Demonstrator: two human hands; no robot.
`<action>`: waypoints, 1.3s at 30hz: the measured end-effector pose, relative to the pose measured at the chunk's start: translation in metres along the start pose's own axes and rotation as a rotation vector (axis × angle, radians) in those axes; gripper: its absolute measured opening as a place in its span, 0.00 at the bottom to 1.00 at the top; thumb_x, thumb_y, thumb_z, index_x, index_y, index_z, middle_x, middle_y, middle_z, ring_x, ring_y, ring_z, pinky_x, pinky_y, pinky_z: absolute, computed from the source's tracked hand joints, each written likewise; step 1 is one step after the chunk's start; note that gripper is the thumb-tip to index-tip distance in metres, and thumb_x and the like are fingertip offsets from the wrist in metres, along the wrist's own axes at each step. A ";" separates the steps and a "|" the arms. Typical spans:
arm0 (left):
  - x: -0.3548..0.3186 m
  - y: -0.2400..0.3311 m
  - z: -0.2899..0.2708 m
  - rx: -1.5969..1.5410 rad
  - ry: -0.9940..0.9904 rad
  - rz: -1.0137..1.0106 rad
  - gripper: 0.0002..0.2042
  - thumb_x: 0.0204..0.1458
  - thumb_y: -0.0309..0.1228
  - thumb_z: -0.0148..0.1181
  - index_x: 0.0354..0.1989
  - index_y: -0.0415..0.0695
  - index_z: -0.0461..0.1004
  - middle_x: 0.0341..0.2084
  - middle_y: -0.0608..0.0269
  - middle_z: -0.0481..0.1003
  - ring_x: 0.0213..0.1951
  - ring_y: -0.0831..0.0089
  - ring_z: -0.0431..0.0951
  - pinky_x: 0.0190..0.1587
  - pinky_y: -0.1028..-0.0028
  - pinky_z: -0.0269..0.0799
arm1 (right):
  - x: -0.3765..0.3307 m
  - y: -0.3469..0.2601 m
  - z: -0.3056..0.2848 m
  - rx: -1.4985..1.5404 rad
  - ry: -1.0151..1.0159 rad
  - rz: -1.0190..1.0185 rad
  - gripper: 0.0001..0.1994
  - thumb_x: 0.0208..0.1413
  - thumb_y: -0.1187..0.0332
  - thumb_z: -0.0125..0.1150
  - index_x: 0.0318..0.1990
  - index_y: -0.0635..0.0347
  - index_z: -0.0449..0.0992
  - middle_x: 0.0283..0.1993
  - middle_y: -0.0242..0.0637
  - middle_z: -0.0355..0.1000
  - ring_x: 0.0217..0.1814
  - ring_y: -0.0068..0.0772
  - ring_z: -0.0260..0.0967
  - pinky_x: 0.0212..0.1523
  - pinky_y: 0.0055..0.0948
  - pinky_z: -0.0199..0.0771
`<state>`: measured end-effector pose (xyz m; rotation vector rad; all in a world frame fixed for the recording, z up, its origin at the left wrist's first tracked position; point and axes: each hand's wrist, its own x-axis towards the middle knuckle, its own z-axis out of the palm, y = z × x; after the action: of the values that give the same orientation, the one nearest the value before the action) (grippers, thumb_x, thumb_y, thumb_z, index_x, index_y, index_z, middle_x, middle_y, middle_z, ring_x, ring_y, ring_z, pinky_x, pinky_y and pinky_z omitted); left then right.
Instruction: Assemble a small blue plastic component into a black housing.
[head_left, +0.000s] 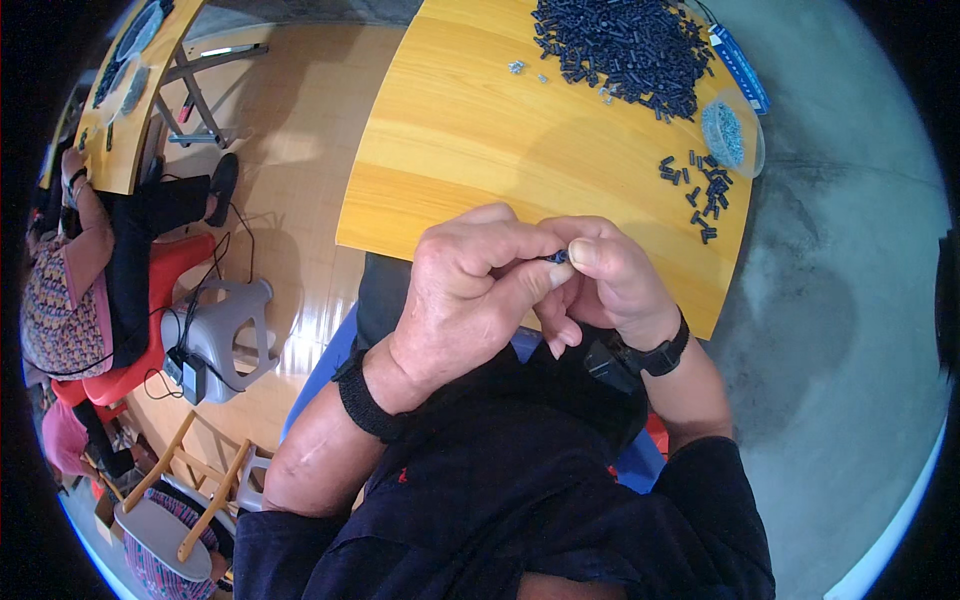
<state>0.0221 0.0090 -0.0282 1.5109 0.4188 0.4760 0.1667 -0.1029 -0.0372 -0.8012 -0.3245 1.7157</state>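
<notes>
Over the near edge of the yellow wooden table (440,150), my two hands meet at the fingertips. Between them is a small black plastic piece (557,257), mostly covered by fingers. My left hand (475,285) pinches it with thumb and forefinger. From the other side, my right hand (615,270) presses its thumb and forefinger against the same piece. A big heap of short black tubular pieces (625,50) lies at the far side of the table. Several loose black pieces (712,190) are scattered near the right edge.
A clear round tub of small bluish metal parts (722,135) stands at the table's right edge. Beside it lies a blue box (740,70). A few silvery bits (516,67) rest left of the heap. At left, another person (80,290) sits near a grey stool (220,335).
</notes>
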 end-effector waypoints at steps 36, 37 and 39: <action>0.005 0.008 -0.004 0.016 -0.210 -0.075 0.08 0.43 0.18 0.61 0.33 0.41 0.80 0.17 0.59 0.74 0.22 0.67 0.72 0.26 0.71 0.66 | -0.006 0.006 -0.003 -0.112 0.011 0.225 0.17 0.57 0.59 0.51 0.31 0.68 0.72 0.18 0.33 0.63 0.12 0.22 0.63 0.14 0.24 0.72; 0.003 0.008 -0.004 0.017 -0.208 -0.085 0.09 0.43 0.18 0.61 0.34 0.41 0.80 0.17 0.59 0.74 0.22 0.67 0.72 0.26 0.71 0.66 | -0.006 0.007 -0.001 -0.075 -0.002 0.199 0.17 0.57 0.59 0.51 0.32 0.69 0.72 0.18 0.33 0.63 0.12 0.22 0.62 0.15 0.25 0.72; 0.005 0.009 -0.006 0.028 -0.217 -0.079 0.09 0.43 0.18 0.61 0.34 0.41 0.80 0.18 0.59 0.73 0.22 0.67 0.72 0.26 0.71 0.66 | -0.006 0.009 0.000 -0.030 -0.017 0.177 0.18 0.57 0.59 0.50 0.33 0.70 0.72 0.18 0.33 0.63 0.12 0.22 0.61 0.15 0.25 0.72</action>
<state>0.0232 0.0166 -0.0195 1.5484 0.3146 0.2417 0.1601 -0.1112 -0.0406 -0.8590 -0.2985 1.8876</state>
